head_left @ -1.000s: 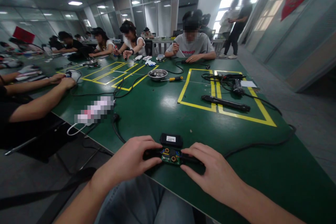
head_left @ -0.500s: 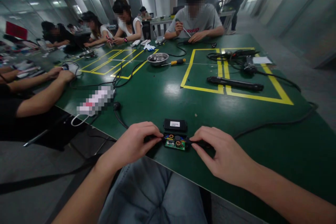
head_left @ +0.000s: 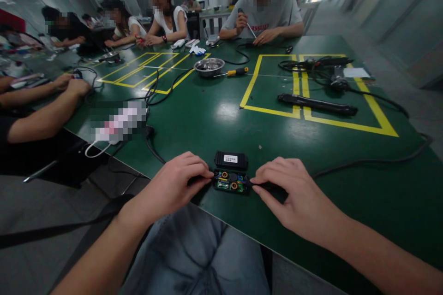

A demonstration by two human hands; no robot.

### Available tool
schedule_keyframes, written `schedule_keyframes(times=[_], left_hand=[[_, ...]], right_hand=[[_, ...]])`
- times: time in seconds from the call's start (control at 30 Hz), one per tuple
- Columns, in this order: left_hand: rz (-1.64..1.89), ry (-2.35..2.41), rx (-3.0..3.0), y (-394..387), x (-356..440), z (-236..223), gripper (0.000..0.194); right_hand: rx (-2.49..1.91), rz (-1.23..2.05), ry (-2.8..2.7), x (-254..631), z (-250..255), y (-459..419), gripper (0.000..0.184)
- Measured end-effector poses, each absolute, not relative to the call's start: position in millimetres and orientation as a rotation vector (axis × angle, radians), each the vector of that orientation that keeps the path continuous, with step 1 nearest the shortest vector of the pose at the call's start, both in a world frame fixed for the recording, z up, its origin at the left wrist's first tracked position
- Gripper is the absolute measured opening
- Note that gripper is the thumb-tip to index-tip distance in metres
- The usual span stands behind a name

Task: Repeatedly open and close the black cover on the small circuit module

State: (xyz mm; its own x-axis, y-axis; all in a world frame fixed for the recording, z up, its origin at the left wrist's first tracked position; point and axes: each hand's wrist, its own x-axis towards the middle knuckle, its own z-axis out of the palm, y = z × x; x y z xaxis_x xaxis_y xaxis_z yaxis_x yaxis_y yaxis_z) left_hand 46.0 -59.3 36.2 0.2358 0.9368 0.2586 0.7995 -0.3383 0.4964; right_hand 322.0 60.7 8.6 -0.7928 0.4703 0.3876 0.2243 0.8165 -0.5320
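Note:
A small black plastic case [head_left: 231,191] lies near the table's front edge, its inside facing up. Within it sits a green circuit board [head_left: 224,185] with copper-wound coils, a glass fuse and coloured wires. My left hand [head_left: 182,177] pinches the black cable at the case's left end; the fingertips hide most of that cable. At the opposite end, thumb and fingers of my right hand [head_left: 287,189] are closed on the other black cable [head_left: 275,187], close to where it enters. Just behind the case rests its ribbed black cover [head_left: 231,160] with a white label.
A metal bowl [head_left: 209,67] and a yellow-black screwdriver [head_left: 236,72] lie farther back. A white power strip [head_left: 121,122], blurred, is at left. Yellow tape [head_left: 270,110] frames a black bar-shaped object [head_left: 316,104] at right. Co-workers sit across and to the left.
The circuit board appears lower in the case, with the black rim now showing along its front edge. Both hands keep their pinch on the cables. My view has shifted slightly.

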Motion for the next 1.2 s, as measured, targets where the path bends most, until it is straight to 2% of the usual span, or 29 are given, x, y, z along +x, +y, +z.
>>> schedule_keyframes(times=[0.17, 0.23, 0.33, 0.5, 0.83, 1.03, 1.2], left_hand=[[0.674, 1.741, 2.365, -34, 58, 47, 0.011], [0.686, 1.727, 2.358, -18, 63, 44, 0.024], [0.61, 1.705, 2.338, -4, 64, 38, 0.025], [0.773, 1.624, 2.364, -27, 59, 45, 0.03], [0.672, 1.525, 2.474, -47, 65, 32, 0.028], [0.648, 1.486, 2.281, -39, 59, 50, 0.025], [0.731, 1.809, 2.11, -14, 57, 53, 0.02]], right_hand=[[-0.517, 0.61, -2.489, 322, 7, 61, 0.012], [-0.53, 0.598, -2.496, 321, 5, 62, 0.012], [-0.551, 0.573, -2.498, 320, 4, 62, 0.011], [-0.575, 0.607, -2.498, 319, 8, 60, 0.009], [-0.576, 0.59, -2.513, 318, 9, 60, 0.011], [-0.568, 0.586, -2.538, 317, 6, 62, 0.012], [-0.544, 0.569, -2.536, 315, 3, 64, 0.012]])
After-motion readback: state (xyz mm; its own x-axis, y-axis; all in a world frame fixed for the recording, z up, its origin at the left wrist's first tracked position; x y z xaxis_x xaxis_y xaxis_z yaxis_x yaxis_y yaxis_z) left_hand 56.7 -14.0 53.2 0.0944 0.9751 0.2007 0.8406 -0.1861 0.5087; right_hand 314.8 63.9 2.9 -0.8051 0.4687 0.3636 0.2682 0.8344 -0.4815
